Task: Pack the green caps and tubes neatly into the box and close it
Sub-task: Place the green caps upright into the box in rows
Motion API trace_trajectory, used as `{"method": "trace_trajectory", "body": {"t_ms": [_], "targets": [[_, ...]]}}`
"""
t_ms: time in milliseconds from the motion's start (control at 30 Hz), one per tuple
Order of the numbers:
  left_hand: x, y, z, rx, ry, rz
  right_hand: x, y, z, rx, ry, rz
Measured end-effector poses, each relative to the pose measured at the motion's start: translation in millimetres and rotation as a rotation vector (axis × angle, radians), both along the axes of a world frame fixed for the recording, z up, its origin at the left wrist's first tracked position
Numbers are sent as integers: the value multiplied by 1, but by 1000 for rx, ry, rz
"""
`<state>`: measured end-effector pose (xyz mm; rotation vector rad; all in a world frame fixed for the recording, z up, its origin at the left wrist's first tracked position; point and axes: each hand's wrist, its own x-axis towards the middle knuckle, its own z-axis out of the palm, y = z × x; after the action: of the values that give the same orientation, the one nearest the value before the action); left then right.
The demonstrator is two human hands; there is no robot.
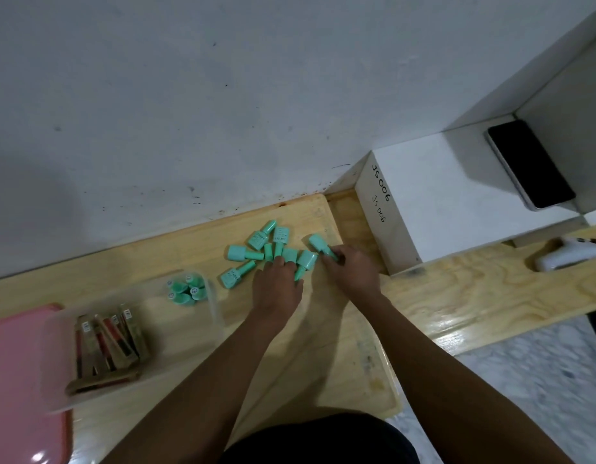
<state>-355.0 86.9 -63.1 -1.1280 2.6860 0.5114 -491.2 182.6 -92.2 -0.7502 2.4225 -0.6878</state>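
The fingers of the right hand are curled around the cap end of one green bottle, pinching it. Its wider body sticks out up and to the left of the knuckles, so its long axis runs diagonally away from the person. Just beside it, the left hand lies palm down with its fingers bent onto the near edge of a heap of loose bottles. Whether these fingers pinch a bottle or only rest on it cannot be told. The heap lies on a pale wooden surface, the bottles on their sides and pointing every which way, touching or overlapping.

The clear box sits to the left of both hands, near the left hand and farther from the right. It already holds a small cluster of green bottles standing upright, and behind them a row of dark tubes. The held bottle would probably have to travel leftward across the left hand to reach it. A pink lid lies at the far left, partly under the box. To the right stand a white carton with handwriting and a dark phone.
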Motion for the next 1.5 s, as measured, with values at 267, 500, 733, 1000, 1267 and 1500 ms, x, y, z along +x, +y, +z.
{"method": "trace_trajectory", "body": {"t_ms": [267, 500, 733, 1000, 1267, 1500], "targets": [[5, -4, 4, 31, 163, 20, -2, 15, 17, -146, -96, -150], [24, -18, 32, 144, 354, 178, 8, 24, 45, -347, -295, -354], [56, -28, 62, 103, 539, 287, 26, 19, 60, -397, -300, -356], [105, -34, 87, 133, 672, 383, 60, 12, 81, -415, -233, -173], [162, -49, 102, 65, 677, 467, 97, -12, 100, -386, -126, 73], [212, -61, 109, 27, 663, 536, 143, -38, 107, -354, -145, 183]]}}
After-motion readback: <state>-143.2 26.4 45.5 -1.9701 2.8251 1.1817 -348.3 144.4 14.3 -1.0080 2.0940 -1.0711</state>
